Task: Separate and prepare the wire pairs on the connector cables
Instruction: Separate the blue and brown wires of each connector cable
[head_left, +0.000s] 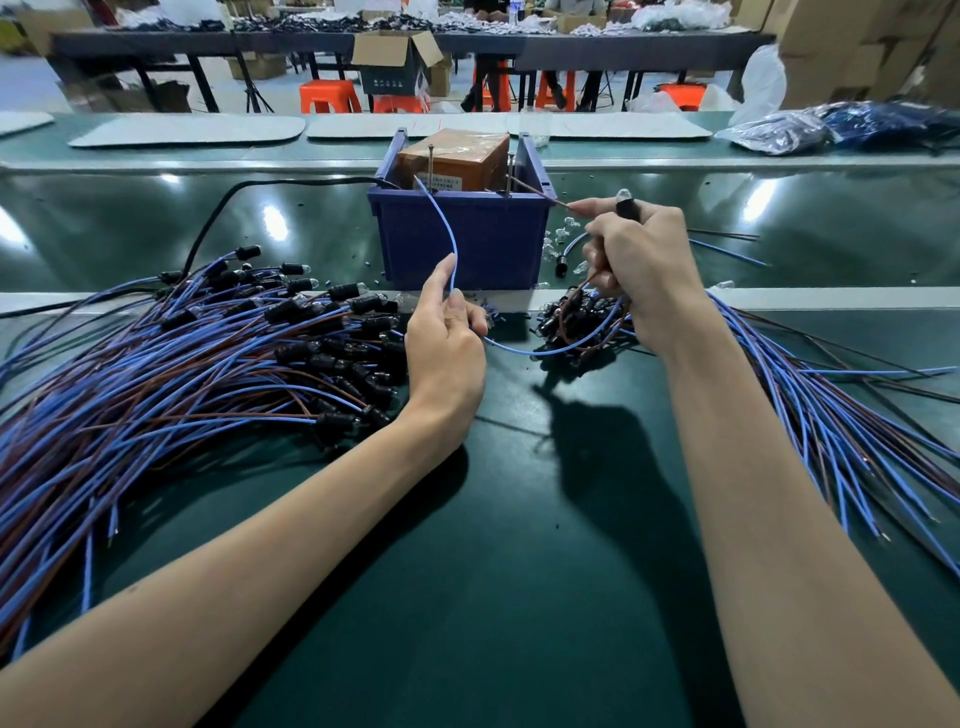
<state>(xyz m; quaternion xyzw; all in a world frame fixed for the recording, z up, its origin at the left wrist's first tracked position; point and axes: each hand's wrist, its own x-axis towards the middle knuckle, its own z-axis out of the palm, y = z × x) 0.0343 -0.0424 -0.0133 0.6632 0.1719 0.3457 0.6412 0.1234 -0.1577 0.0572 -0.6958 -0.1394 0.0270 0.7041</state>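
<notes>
My left hand (447, 338) pinches a blue wire (449, 234) that arcs up to the rim of the blue bin (457, 239). In my right hand (641, 265) I grip a black connector with a clear bulb tip (625, 200) and pinch its brown wire (540, 195), which stretches left to a nail on the bin. The blue wire loops below between both hands. A large pile of blue and brown connector cables (182, 364) lies on the left, and another bundle (831, 415) fans out on the right.
An orange-brown box (457, 156) sits inside the bin, with upright nails at its front rim. A black cord (223, 208) runs from the bin to the left. Loose bulbs and connectors (563, 249) lie beside the bin. Bagged parts (831, 130) lie at the far right.
</notes>
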